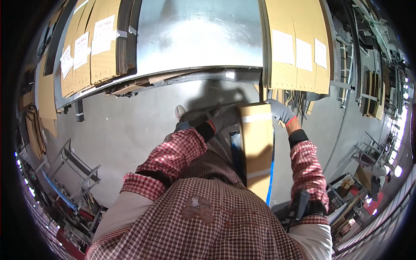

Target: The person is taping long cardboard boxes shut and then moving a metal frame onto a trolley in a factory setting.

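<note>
A flat folded cardboard box (257, 147) with pale tape strips stands on edge in front of my body. My right hand (279, 110), in a grey glove with a red cuff, grips its top right corner. On the left side of the box, my left hand (225, 119), also grey-gloved, holds the upper edge, partly in shadow. Both forearms wear red checked sleeves. A blue edge shows along the box's lower right side.
A shiny metal table (199, 39) lies ahead. Stacks of flat cardboard with white labels stand at its left (93, 47) and right (297, 47). A metal frame cart (73, 167) is at the left, racks and machinery at the right. Grey floor lies below.
</note>
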A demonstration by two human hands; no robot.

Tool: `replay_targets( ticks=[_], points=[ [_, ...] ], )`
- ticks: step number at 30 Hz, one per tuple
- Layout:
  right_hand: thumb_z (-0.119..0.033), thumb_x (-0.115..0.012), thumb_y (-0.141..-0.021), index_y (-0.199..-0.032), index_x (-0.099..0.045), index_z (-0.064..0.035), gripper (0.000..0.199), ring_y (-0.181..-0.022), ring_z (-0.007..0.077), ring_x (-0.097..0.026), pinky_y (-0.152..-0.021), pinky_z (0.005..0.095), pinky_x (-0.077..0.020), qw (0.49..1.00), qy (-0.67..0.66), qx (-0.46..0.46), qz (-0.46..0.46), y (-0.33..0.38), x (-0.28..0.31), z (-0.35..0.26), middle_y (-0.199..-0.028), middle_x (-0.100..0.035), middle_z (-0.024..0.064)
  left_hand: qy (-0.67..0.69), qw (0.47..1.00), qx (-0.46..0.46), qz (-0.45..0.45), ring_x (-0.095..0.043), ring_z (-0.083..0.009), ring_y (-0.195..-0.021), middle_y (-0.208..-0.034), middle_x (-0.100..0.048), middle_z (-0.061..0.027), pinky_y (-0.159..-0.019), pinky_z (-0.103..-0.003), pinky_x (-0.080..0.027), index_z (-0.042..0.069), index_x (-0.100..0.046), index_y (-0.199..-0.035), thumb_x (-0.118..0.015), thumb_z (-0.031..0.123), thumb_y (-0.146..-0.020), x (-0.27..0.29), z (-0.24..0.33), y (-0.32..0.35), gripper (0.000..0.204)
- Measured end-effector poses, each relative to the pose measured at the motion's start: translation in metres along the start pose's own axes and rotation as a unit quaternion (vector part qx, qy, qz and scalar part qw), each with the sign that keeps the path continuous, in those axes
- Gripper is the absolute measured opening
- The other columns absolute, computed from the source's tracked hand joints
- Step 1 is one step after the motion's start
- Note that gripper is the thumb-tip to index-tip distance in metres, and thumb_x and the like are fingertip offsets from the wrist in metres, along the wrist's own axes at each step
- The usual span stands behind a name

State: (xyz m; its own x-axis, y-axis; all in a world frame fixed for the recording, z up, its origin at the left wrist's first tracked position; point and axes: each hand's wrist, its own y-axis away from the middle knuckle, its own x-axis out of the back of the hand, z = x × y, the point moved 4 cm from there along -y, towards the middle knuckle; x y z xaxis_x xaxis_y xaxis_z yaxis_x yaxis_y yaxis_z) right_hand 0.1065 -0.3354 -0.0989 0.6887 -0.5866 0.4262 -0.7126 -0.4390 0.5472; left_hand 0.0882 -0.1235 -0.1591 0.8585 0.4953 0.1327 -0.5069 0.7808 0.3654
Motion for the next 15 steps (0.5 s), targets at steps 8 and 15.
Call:
replay_targets(
  ticks=[8, 15],
  points=[
    [-0.025, -0.074, -0.075, -0.122, -0.056, 0.0000, 0.057, -0.100, 0.0258, -0.059, -0.085, 0.0333, -0.0470, 0.894, -0.120, -0.149, 0.405, 0.074, -0.009, -0.062, -0.112, -0.061, 0.0192, -0.401, 0.906, -0.119, -0.071, -0.059, -0.0253, -0.081, -0.096, -0.062, -0.0156, -0.075, -0.035, -0.049, 0.003, -0.063, -0.102, -0.057, 0.022, -0.089, -0.052, -0.049, -0.022, 0.024],
    [-0.045, -0.076, -0.062, -0.143, -0.033, -0.0034, 0.101, -0.131, 0.0467, -0.034, -0.099, 0.0615, -0.0325, 0.848, 0.272, -0.306, 0.336, 0.062, -0.070, -0.151, -0.144, -0.030, 0.0322, 0.172, 0.978, 0.008, -0.113, -0.061, -0.0234, -0.087, -0.093, -0.065, -0.0109, -0.078, -0.037, -0.050, 0.007, -0.064, -0.106, -0.066, 0.027, -0.084, 0.043, -0.009, 0.053, 0.029]
  ],
)
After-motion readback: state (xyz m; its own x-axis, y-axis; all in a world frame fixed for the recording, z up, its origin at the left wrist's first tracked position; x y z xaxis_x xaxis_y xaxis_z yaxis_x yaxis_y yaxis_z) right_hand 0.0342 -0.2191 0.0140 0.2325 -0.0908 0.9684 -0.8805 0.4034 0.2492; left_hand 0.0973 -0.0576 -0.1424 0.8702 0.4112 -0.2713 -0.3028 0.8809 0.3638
